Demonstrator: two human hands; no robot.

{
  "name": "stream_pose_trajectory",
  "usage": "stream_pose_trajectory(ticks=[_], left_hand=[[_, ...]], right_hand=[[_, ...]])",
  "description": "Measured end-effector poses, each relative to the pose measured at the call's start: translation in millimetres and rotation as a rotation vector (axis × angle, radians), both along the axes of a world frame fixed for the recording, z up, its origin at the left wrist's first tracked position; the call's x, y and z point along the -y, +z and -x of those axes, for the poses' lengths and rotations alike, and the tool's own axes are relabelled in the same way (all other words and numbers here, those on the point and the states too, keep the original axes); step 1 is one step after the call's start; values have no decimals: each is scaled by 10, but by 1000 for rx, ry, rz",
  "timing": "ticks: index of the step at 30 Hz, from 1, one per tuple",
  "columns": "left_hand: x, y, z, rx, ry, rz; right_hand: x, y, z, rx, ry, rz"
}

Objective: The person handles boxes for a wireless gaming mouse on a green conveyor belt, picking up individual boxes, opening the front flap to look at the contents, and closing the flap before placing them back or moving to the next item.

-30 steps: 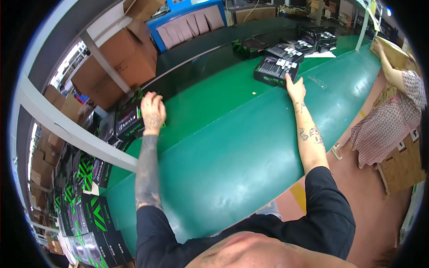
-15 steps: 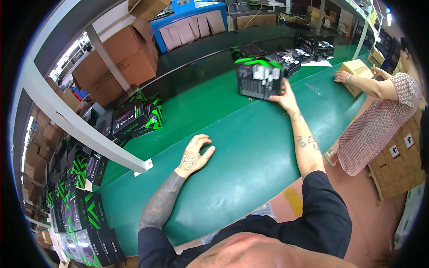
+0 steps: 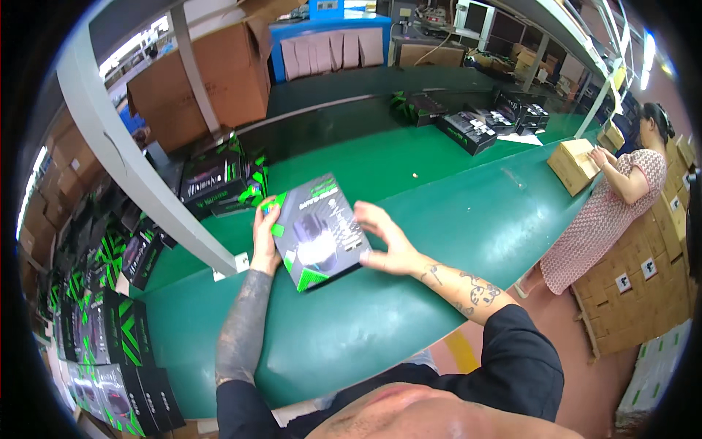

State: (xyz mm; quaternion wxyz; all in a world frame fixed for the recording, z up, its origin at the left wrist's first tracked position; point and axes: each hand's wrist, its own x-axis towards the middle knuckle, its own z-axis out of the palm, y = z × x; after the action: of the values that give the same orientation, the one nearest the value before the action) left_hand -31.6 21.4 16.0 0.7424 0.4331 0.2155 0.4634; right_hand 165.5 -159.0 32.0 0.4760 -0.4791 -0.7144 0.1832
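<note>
Holding a black-and-green computer-mouse box (image 3: 314,230) tilted over the green worktable (image 3: 417,314), the left hand (image 3: 265,240) grips its left side — the right hand (image 3: 389,243), fingers spread, has its thumb at the opposite edge. The step seems two-handed handling — any turn calls for a firmer right grip.

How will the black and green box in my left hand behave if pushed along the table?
The held box is likely stiff: its edges look straight and its face flat. The bright glare suggests a smooth, perhaps slippery surface. Flat-sided, it probably won't roll.
</note>
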Motion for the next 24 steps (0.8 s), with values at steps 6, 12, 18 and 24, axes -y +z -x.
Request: stream_pose_trajectory(ticks=[6,12,18,24], left_hand=[[75,286,-12,-370,288,-816],[417,692,-141,-751,681,-1413],[414,708,-38,-413,405,-1239],[-130,705,145,561,-570,-721]], right_hand=[[-30,-117,95,-689,128,575],[-1,-78,45,-498,119,319],[105,-151,37,-802,370,412],[61,-173,-20,-782,209,398]])
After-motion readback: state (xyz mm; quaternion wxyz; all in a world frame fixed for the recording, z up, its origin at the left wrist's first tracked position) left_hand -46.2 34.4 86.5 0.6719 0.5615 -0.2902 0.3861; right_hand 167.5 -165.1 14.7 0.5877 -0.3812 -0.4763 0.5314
